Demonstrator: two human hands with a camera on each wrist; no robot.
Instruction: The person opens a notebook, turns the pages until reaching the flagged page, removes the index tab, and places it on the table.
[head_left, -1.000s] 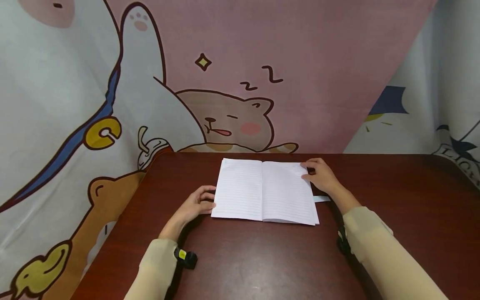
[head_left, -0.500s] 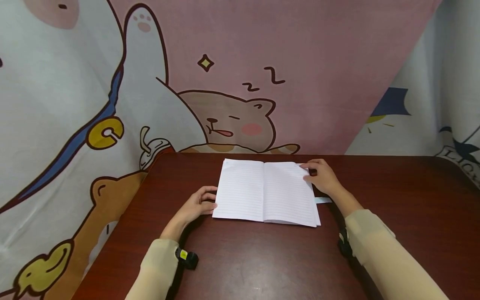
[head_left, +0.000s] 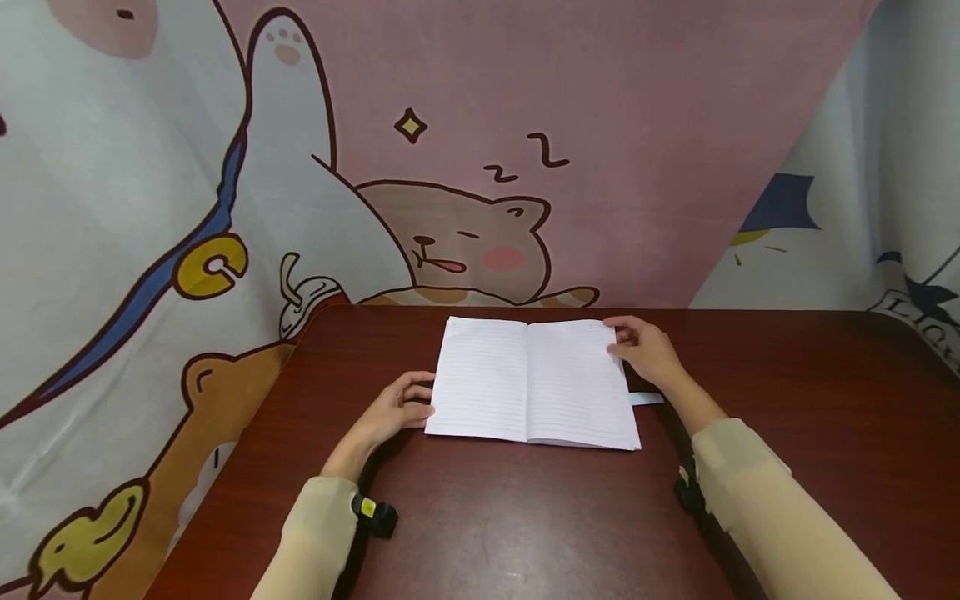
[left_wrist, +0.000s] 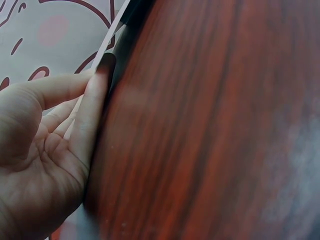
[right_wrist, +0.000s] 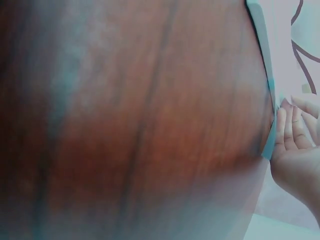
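Before a printed backdrop (head_left: pixel 637 150), an open book (head_left: pixel 483 379) is laid toward twelve o'clock on the counter (head_left: pixel 495 517), pinched at its nine by the left grip (head_left: pixel 386 410) and at its two by the right grip (head_left: pixel 647 350). Ideally, the nine o'clock edge should be steadied lightly and just one page (head_left: pixel 573 379) parted at two, uncreased.

Free nearside tabletop (head_left: pixel 517 517), cloth (head_left: pixel 637 150) behind notebook (head_left: pixel 480 383)

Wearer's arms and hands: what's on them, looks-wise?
Long pale-beige sleeves, left and right. Black device with yellow-green patch by the left cuff; another black device by the right, partly hidden. Left hand and right hand ungloved.
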